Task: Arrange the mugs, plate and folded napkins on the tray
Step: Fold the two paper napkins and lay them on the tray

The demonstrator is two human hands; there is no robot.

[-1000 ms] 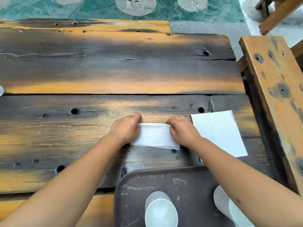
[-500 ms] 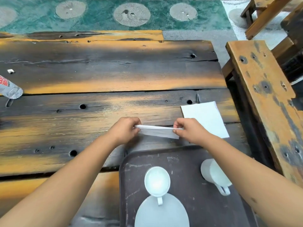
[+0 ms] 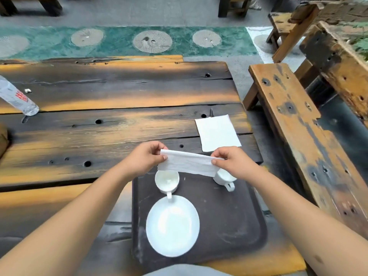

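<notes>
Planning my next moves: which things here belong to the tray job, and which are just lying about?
Job: dark plastic tray, white oval plate, two white mugs, folded white napkin held by both hands, flat white napkin.
Lying about: clear plastic bottle, wooden bench.

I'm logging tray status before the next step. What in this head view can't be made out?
- Right white ceramic mug: rim and inside hidden by the right hand and the folded white paper napkin.
- Left white ceramic mug: far rim covered by that napkin.
- Clear plastic bottle: cut off by the left edge; label too small to read.
- Dark brown plastic tray: far edge hidden behind the left hand and the napkin.
</notes>
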